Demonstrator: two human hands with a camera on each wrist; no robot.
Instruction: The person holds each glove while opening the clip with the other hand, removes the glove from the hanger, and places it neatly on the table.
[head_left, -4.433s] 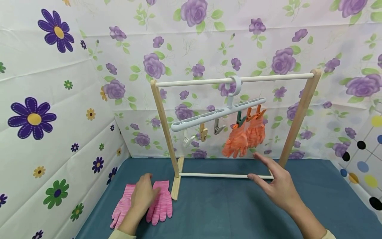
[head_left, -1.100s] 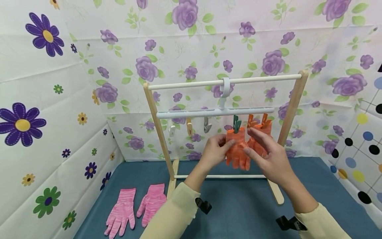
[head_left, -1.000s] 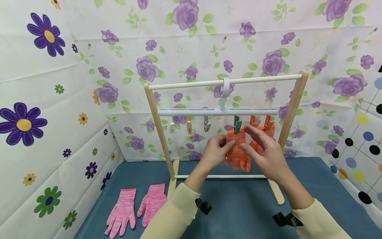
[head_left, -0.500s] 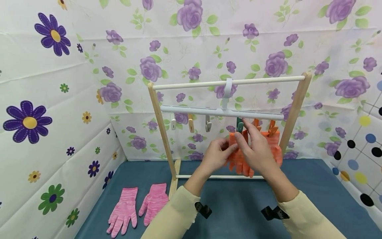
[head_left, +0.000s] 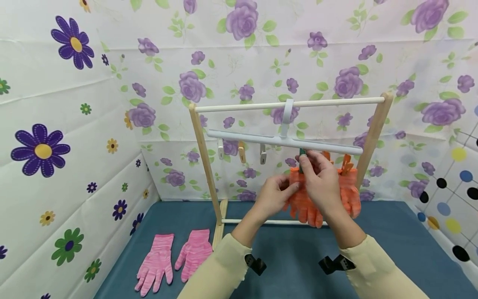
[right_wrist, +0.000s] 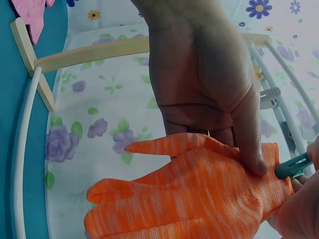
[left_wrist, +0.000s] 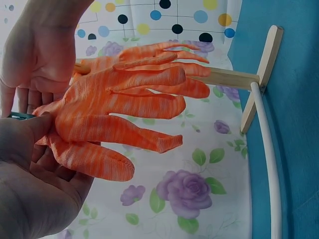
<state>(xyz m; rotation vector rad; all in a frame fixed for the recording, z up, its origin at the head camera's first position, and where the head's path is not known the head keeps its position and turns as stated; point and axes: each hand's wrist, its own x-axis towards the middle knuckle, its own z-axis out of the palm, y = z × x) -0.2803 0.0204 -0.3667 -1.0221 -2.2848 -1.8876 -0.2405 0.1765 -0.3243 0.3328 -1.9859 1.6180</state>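
An orange knit glove (head_left: 304, 207) hangs by its cuff from a green clothespin (right_wrist: 294, 165) on a pale grey hanger (head_left: 321, 145). My left hand (head_left: 271, 195) pinches the cuff's left side between thumb and fingers, just under the peg. With thumb and curled fingers, my right hand (head_left: 323, 178) grips the green clothespin and hides most of it in the head view. Behind my right hand, a second orange glove (head_left: 350, 195) hangs from orange clothespins (head_left: 346, 164). In the left wrist view, the first glove's fingers point away from both hands.
The hanger hooks over the white top rod (head_left: 242, 106) of a wooden rack. A white clip (head_left: 220, 148), a yellowish clothespin (head_left: 242, 152) and a grey clip (head_left: 263, 153) hang on its left half. Two pink gloves (head_left: 157, 261) lie on the blue-green tabletop (head_left: 284, 257) at left.
Both hands have come to the nearer orange glove, the left from the pink gloves. The right has moved up and left onto the green clothespin. The hanger's right end has tipped down.
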